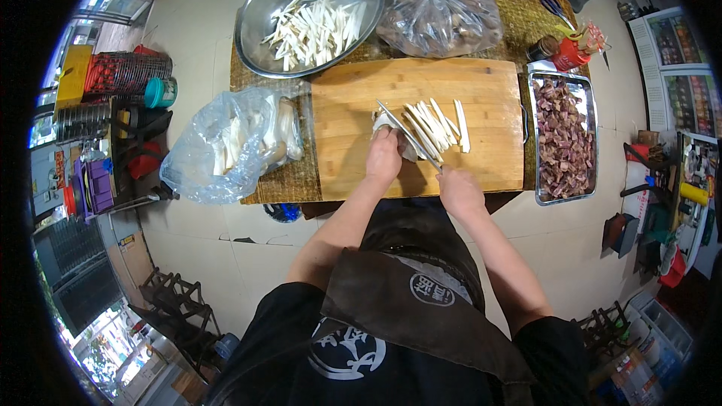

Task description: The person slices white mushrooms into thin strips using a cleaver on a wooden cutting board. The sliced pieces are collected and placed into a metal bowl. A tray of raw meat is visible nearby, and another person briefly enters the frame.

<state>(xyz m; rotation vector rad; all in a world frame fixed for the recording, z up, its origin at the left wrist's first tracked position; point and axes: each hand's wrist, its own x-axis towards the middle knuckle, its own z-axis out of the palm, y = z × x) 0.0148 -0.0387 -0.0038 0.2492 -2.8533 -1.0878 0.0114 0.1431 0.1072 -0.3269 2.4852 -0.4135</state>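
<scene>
A wooden cutting board (361, 90) lies before me with a row of thin white mushroom strips (431, 124) on it. My left hand (386, 152) presses a pale king oyster mushroom piece (382, 120) against the board, its fingers covering much of it. Gripped by the handle in my right hand (459, 189), a kitchen knife (407, 134) slants across the mushroom, its blade close beside my left fingers. Whole king oyster mushrooms (273, 124) spill from a clear plastic bag (206, 124) left of the board.
A steel bowl (251, 39) of cut strips stands at the back left. Behind the board sits a tied plastic bag (440, 17) of brownish items. At right are a metal tray (593, 180) of purplish-brown chunks, scissors (557, 10), a dark jar (542, 48) and a red container (567, 56) holding sticks.
</scene>
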